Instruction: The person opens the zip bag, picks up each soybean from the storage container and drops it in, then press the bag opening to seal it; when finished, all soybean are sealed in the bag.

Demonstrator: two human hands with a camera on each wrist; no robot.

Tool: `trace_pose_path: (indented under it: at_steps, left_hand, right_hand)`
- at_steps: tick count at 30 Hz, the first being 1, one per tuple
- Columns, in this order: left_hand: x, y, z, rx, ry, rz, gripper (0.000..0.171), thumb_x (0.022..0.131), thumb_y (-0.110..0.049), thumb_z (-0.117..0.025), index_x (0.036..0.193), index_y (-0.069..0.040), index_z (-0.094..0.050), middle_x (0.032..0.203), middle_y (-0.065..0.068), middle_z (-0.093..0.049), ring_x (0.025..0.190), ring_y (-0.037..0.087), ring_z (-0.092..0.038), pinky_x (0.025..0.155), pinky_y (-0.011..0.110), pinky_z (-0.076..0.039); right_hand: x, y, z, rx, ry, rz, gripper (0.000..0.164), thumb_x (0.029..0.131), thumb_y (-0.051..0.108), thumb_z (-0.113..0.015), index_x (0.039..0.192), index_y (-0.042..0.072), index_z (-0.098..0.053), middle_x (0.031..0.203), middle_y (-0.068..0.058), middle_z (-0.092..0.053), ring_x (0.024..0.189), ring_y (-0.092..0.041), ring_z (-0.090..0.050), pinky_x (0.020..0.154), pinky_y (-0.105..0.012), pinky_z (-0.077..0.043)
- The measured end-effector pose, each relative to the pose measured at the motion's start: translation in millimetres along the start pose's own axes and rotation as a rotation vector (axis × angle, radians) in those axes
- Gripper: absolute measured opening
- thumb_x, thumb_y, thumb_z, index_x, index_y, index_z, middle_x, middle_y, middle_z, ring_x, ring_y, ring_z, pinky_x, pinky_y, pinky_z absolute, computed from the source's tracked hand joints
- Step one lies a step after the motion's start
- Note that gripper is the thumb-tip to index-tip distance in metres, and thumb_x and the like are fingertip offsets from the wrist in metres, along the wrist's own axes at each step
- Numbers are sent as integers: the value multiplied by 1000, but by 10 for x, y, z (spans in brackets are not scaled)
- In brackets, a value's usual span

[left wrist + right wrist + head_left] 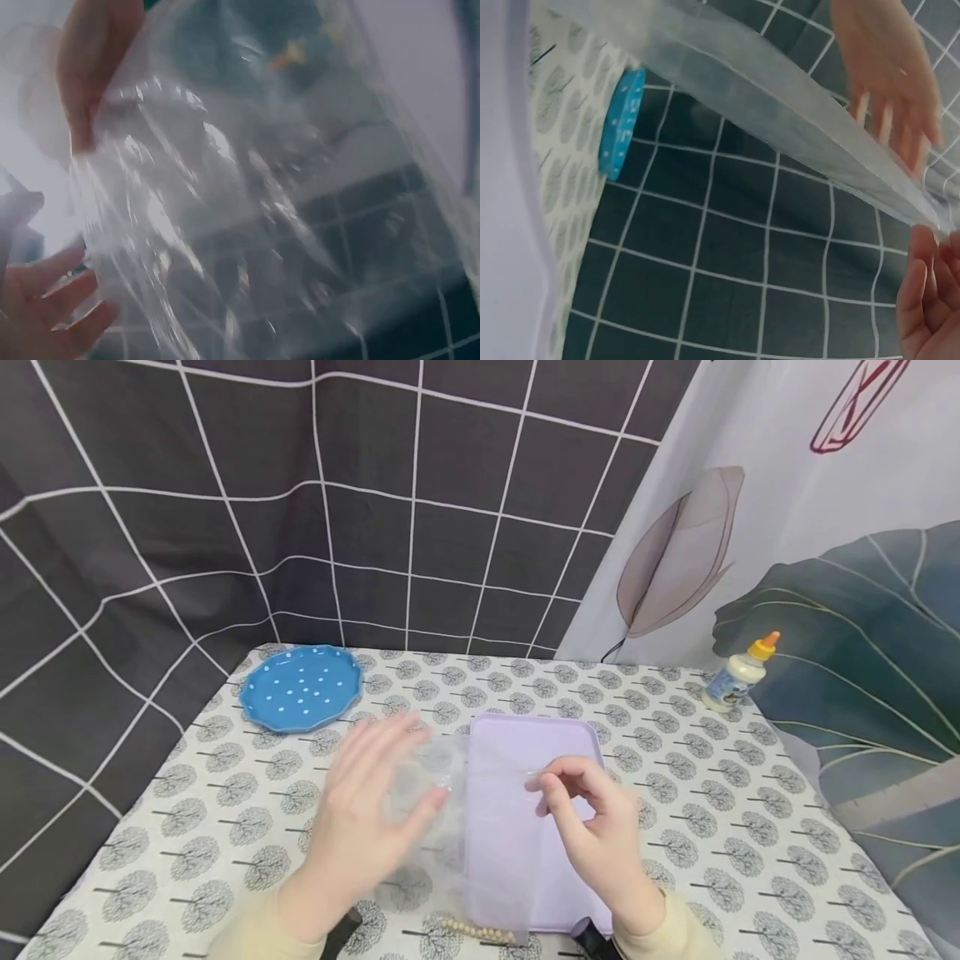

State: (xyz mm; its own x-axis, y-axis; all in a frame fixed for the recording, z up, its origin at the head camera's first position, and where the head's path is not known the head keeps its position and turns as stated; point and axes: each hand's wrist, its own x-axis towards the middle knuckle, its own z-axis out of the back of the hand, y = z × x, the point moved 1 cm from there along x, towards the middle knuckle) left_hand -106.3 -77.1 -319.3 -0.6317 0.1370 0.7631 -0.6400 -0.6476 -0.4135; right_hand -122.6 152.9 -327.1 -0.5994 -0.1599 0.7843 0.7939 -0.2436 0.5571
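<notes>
A clear, crinkled plastic bag (498,843) hangs between my two hands, partly in front of a lilac tray (566,739). My right hand (600,835) pinches its upper edge between thumb and fingertips; the right wrist view also shows this grip on the bag (780,97). My left hand (356,806) is beside the bag's left part with the fingers extended and the thumb apart, slightly blurred. In the left wrist view the creased bag (225,195) fills most of the picture, and my left hand's fingers (67,300) are spread at its edge.
A blue plate with white dots (300,689) lies at the back left. At the back right stands a glue bottle (738,675) with an orange tip. A short string of pale beads (480,931) lies at the tray's near edge. A dark gridded curtain (360,527) hangs behind the table.
</notes>
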Motion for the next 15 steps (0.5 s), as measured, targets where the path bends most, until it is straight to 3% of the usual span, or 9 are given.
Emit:
trace_pose_path:
  at_steps: [2,5,11,15]
  left_hand:
    - [55,-108,-52,5,-1,-140,42,94,-40,-54,117,-7,-63,126,10,-60,121,31,-51,114,56,-19]
    - [117,-233,-114,-9,20,-226,32,95,-37,-54,112,-13,-66,118,3,-65,118,26,-54,112,64,-13]
    - [137,-293,-171,-81,50,-192,18,92,-33,-60,95,-18,-70,90,-7,-64,98,13,-57,112,65,-10]
    - [129,-258,-193,-133,83,-176,9,87,-29,-67,84,-22,-71,84,-12,-62,93,9,-57,113,62,-11]
  right_hand:
    - [23,26,-23,-7,12,64,3,89,-1,-60,87,-1,-61,77,-7,-67,57,-7,-58,56,-16,-50]
    - [53,70,-40,-6,33,133,14,93,11,-60,87,0,-62,76,-6,-67,59,-5,-57,58,-15,-50]
    - [73,128,-38,29,104,220,15,92,15,-63,86,1,-66,69,-2,-64,60,-4,-54,57,-13,-47]
    - [81,156,-17,-23,141,209,14,92,18,-64,87,5,-69,72,-1,-67,62,-4,-54,54,-11,-45]
